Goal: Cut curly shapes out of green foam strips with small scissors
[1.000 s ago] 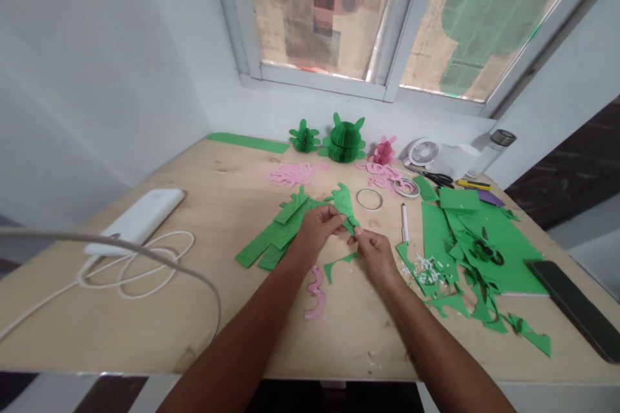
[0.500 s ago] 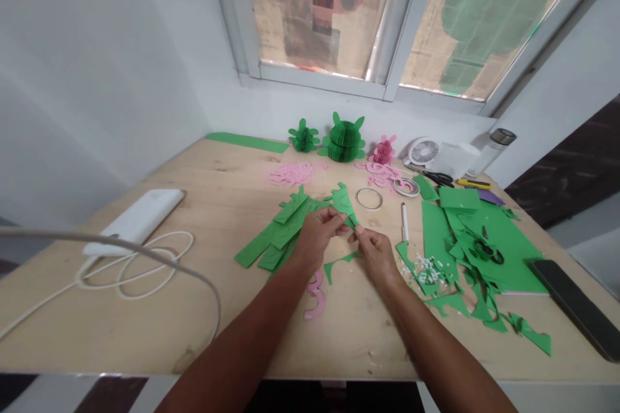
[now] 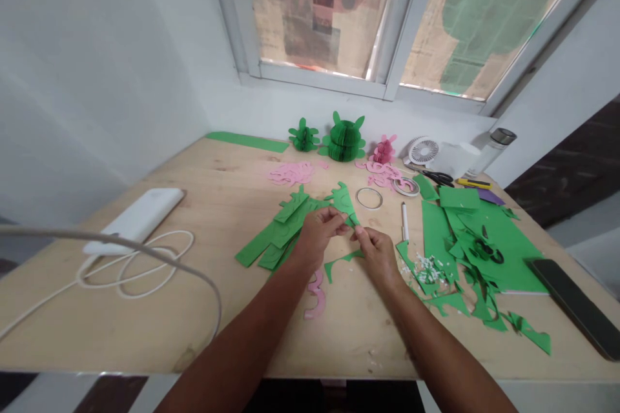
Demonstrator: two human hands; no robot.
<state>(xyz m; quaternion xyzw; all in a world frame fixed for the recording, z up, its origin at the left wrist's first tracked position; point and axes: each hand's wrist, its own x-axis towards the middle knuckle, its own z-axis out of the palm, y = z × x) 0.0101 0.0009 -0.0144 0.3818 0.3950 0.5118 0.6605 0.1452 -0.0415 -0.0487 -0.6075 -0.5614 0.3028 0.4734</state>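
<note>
Facing a papered window (image 3: pixel 339 13), wooden table (image 3: pixel 217 187) under green scraps (image 3: pixel 465 232).

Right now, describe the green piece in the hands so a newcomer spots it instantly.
On the wooden table under the window, look mid-table where the left hand and right hand meet. The green cutout is pinched by both, lobed end toward the window. Unlike the green strips to its left and the green scrap nearer the person, it alone is held.
</note>
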